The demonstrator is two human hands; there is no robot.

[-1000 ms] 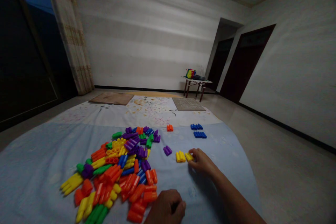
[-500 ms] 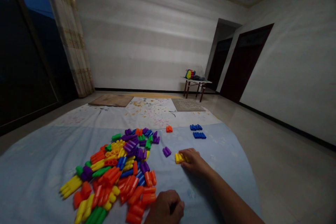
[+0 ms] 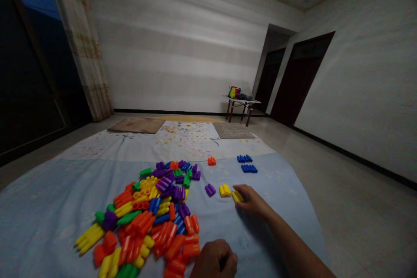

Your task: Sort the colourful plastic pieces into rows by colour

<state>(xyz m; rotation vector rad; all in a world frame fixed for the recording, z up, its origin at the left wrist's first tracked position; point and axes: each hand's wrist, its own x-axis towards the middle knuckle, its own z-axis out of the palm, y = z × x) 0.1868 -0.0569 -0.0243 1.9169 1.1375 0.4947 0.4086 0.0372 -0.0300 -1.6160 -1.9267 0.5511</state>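
Observation:
My right hand [image 3: 252,203] reaches out over the light blue sheet [image 3: 48,208] with its fingers pinched on a yellow block [image 3: 236,196]. Just left of it lies a second yellow block [image 3: 224,190], then a purple block [image 3: 210,190]. My left hand [image 3: 217,260] rests at the bottom edge, curled into a fist beside the near end of the big pile of coloured blocks [image 3: 153,213]. What the left hand holds, if anything, is hidden.
An orange block [image 3: 211,161] and two groups of blue blocks [image 3: 246,163] lie farther out on the sheet. Beyond are a patterned cloth [image 3: 185,137], two mats, a small table [image 3: 241,105] with things on it, a curtain at left and dark doorways at right.
My right hand slid left to the yellow blocks, then came back right with one yellow block, leaving the other where it was. The left fist has hardly moved.

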